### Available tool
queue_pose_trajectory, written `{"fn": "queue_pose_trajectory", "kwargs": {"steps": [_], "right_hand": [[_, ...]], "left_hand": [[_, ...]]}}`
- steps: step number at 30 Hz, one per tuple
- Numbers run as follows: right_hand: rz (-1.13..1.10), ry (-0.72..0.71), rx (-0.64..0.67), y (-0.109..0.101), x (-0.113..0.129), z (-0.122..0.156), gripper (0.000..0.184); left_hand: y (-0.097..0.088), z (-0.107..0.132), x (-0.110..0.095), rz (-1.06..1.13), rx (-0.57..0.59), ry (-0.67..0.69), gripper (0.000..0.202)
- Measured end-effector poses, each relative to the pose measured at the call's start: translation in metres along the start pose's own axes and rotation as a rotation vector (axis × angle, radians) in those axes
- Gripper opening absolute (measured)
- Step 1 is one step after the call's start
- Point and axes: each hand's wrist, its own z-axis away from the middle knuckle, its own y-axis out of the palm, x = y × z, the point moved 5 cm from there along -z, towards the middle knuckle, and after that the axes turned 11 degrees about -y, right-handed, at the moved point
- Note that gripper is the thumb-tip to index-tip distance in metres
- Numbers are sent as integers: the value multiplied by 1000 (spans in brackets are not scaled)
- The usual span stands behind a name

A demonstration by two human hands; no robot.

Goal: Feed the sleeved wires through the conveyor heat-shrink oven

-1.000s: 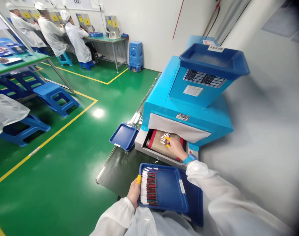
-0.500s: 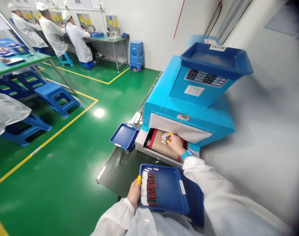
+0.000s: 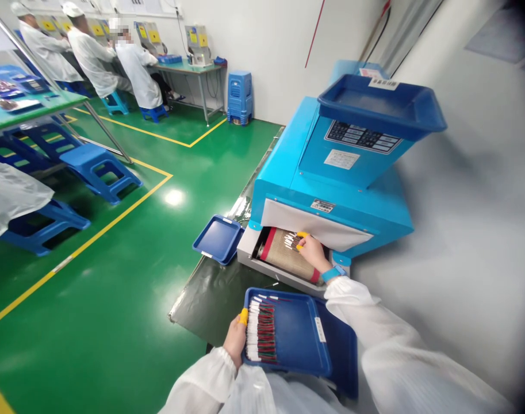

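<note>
My left hand [image 3: 235, 340], a yellow cot on its thumb, grips the left rim of a blue tray [image 3: 297, 339]. Inside that tray, a row of short wires [image 3: 260, 333] with white ends and red, black and green leads lies along the left side. My right hand [image 3: 311, 253], with yellow cots on thumb and finger and a blue band at the wrist, reaches over the mesh conveyor belt [image 3: 283, 256]. Its thumb and finger close around the dark ends of several white-tipped wires [image 3: 290, 240] at the opening of the blue machine [image 3: 288, 190].
Another blue tray [image 3: 346, 351] sits beneath the held one. Small blue trays [image 3: 218, 238] lie left of the machine on the dark table [image 3: 202, 293]. A blue tray [image 3: 383, 109] rests on top of the machine. Co-workers [image 3: 137, 69] sit at benches in the back left.
My right hand has shifted slightly right and back toward me over the belt, at the white-tipped wires. My left hand and its tray have stayed in place.
</note>
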Motion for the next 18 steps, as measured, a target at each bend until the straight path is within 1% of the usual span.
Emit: {"fn": "queue_pose_trajectory", "kwargs": {"steps": [3,7,9,10,12,15,18], "right_hand": [[-5,-35,24,-3,4,5,8],[31,-110,136,-2,14,14,10],[35,-119,168,0,15,16,9],[35,-117,161,-1,15,15,9],[31,-100,102,-3,11,10,10],[4,-90,14,-6,7,-1,18],[14,-118,17,-4,11,-14,23]], "left_hand": [[1,0,2,8,7,-16,38],[2,2,0,14,19,2,34],[2,3,0,13,13,-1,32],[2,3,0,13,13,-4,32],[1,3,1,13,16,-9,32],[1,2,3,13,13,-10,32],[1,3,4,5,-2,-50,33]]}}
